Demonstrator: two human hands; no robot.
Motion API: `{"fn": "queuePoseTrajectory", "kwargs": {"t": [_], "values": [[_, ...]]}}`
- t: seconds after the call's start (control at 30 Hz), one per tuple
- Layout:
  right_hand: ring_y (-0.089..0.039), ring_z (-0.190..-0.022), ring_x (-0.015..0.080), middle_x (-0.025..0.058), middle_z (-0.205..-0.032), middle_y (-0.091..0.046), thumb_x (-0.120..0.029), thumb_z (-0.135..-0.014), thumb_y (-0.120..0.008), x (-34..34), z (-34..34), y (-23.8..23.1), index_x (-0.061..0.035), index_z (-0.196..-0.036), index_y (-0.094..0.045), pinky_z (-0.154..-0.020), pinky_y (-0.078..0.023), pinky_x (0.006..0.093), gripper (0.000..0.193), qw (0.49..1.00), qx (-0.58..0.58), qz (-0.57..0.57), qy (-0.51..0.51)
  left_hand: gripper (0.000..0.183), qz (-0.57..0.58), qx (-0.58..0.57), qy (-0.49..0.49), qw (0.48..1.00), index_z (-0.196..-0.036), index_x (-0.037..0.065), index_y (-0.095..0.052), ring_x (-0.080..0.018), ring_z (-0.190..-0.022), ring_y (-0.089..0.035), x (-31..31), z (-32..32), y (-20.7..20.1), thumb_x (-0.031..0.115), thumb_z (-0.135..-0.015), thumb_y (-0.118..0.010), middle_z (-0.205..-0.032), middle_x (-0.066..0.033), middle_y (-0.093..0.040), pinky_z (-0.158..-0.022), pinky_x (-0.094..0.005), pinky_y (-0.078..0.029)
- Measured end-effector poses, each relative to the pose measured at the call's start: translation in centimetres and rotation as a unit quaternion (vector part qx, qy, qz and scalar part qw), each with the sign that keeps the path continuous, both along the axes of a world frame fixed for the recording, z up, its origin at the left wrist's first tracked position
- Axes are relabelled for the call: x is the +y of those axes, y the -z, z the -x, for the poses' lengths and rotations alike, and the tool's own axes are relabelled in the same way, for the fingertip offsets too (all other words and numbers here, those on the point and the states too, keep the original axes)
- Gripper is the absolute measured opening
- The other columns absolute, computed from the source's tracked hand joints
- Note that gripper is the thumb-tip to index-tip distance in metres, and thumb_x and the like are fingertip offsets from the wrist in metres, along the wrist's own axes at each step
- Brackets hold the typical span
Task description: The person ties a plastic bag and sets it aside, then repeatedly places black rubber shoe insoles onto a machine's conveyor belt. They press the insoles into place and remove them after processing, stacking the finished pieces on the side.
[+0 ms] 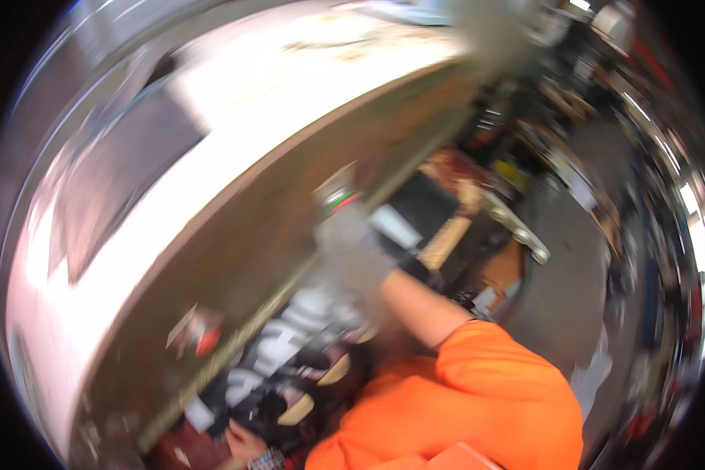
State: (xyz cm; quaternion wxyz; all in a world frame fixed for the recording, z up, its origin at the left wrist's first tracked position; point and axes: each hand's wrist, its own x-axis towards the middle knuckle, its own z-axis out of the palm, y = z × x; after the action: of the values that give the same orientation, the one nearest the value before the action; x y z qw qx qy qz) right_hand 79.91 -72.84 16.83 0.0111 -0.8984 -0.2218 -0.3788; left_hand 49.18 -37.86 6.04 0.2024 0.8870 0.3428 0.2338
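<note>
Motion blurs much of the view. My right hand [351, 244], in a grey glove, reaches from the orange sleeve toward the brownish side panel of the bench [274, 172]. At its finger end is a small pale, flat-ended thing [337, 190] with a red and green band; the hand seems closed on it, but its kind is unclear. My left hand [245, 444], bare with a beaded band at the wrist, is low on the left beside dark reddish material [188, 450]. Its fingers are too blurred to read.
A bright white bench top [235, 141] curves across the upper left, with a grey sheet [133, 172] on it. A small pale and red thing [198, 333] shows against the panel. Below are dark cloth with white lettering [290, 337], a wooden strip [445, 244] and a pale bar [517, 229].
</note>
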Motion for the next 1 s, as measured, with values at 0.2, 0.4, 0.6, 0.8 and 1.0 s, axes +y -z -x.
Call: {"fn": "queuePoseTrajectory", "kwargs": {"t": [0.2,0.4,0.6,0.8,1.0], "values": [[-0.059,-0.089,0.0323,0.0131,-0.091,-0.062,-0.025,-0.083,-0.067,-3.2,1.2,1.3,-0.0068,-0.083,-0.064,-0.078,-0.051,0.0428,0.019,0.972,0.094,-0.190,-0.098,0.055,-0.032,0.104,-0.032,0.994,-0.099,-0.002,-0.073,-0.0437,-0.073,-0.066,0.0,-1.0,-2.9,0.049,-0.100,-0.052,-0.084,-0.0245,-0.071,-0.063,-0.0487,-0.053],[-0.063,-0.100,0.0371,0.0174,-0.101,-0.066,-0.035,-0.088,-0.061,-12.8,5.0,7.2,-0.0067,-0.105,-0.065,-0.088,-0.050,0.0476,0.033,0.889,0.249,-0.326,0.204,0.049,-0.047,0.015,-0.001,0.999,-0.099,-0.004,-0.073,-0.0416,-0.075,-0.066,0.8,-0.1,-1.0,0.042,-0.100,-0.057,-0.085,-0.0249,-0.071,-0.066,-0.0461,-0.054],[-0.065,-0.095,0.0396,0.0202,-0.094,-0.069,-0.034,-0.094,-0.057,-14.3,9.7,5.7,-0.0053,-0.104,-0.065,-0.085,-0.051,0.0459,0.032,0.831,0.345,-0.404,0.163,0.045,-0.011,0.029,0.005,1.000,-0.100,-0.004,-0.073,-0.0404,-0.074,-0.066,1.4,2.1,1.1,0.038,-0.101,-0.058,-0.084,-0.0238,-0.071,-0.066,-0.0454,-0.053],[-0.058,-0.088,0.0366,0.0145,-0.083,-0.062,-0.020,-0.082,-0.066,-13.4,12.8,6.9,-0.0074,-0.095,-0.069,-0.081,-0.049,0.0460,0.019,0.909,0.200,-0.260,0.259,0.046,-0.005,0.066,-0.012,0.998,-0.104,-0.003,-0.072,-0.0402,-0.080,-0.067,-1.3,4.7,0.3,0.040,-0.101,-0.057,-0.090,-0.0236,-0.072,-0.072,-0.0456,-0.054],[-0.054,-0.103,0.0370,0.0167,-0.103,-0.060,-0.037,-0.080,-0.069,8.1,15.3,7.4,-0.0072,-0.121,-0.059,-0.085,-0.046,0.0492,0.052,0.867,0.262,-0.319,-0.280,0.047,0.030,0.140,-0.044,0.989,-0.109,-0.003,-0.071,-0.0400,-0.087,-0.068,-3.7,9.7,0.5,0.041,-0.101,-0.056,-0.096,-0.0235,-0.072,-0.079,-0.0458,-0.054]]}}
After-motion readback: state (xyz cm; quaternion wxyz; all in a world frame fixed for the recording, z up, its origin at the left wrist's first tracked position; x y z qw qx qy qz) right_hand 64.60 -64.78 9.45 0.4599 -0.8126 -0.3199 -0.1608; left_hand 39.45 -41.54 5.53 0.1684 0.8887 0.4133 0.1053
